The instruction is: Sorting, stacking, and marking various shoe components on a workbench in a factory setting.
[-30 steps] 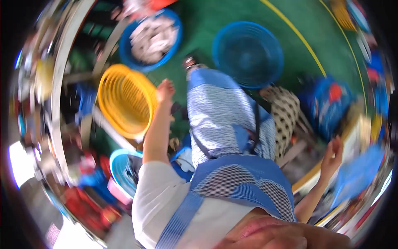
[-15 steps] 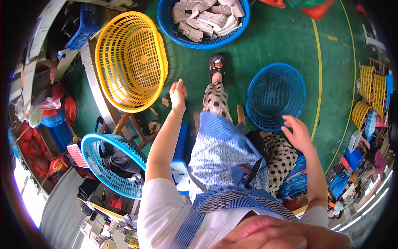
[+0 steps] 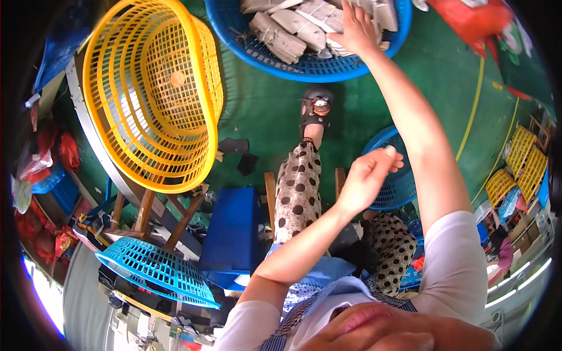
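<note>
My right hand [image 3: 358, 29] reaches far forward over a large blue plastic basket [image 3: 304, 75]. Its fingers are spread over light grey bundles [image 3: 298, 29] of flat cut pieces, tied with thin string. Whether the fingertips touch them I cannot tell. My left hand [image 3: 370, 178] is curled closed, thumb up, and nothing shows in it. It hangs over my lap, in front of a smaller round blue basket [image 3: 383, 199] on the floor, which it partly hides.
A big yellow basket [image 3: 218, 146] leans at the left, above wooden stool legs [image 3: 143, 213]. Nearer are a light blue basket [image 3: 155, 266] and a dark blue box [image 3: 231, 225]. Dark scraps [image 3: 234, 145] lie on the green floor. Red bags [image 3: 468, 20] stand far right, yellow baskets [image 3: 530, 167] beyond.
I have leaned forward. My right hand has gone from beside the small blue basket to over the bundles. My left hand has swung rightward across my lap.
</note>
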The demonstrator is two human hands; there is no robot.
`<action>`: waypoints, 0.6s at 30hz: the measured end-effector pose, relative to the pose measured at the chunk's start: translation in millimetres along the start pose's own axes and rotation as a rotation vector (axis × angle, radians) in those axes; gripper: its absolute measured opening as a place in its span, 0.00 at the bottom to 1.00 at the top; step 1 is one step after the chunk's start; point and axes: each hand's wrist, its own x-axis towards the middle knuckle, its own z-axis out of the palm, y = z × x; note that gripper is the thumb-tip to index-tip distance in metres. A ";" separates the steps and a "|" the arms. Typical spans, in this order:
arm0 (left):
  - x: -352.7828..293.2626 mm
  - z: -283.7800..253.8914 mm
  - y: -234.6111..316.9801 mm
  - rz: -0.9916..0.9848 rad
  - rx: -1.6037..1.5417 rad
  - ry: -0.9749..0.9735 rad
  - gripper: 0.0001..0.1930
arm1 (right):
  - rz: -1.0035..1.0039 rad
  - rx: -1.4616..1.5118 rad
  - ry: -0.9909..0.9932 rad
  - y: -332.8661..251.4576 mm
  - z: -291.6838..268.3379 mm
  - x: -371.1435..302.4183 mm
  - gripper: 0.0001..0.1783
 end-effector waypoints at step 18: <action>-21.2 -58.5 25.4 0.063 -0.657 0.075 0.33 | 0.335 0.825 -0.403 -141.5 -258.5 -139.7 0.43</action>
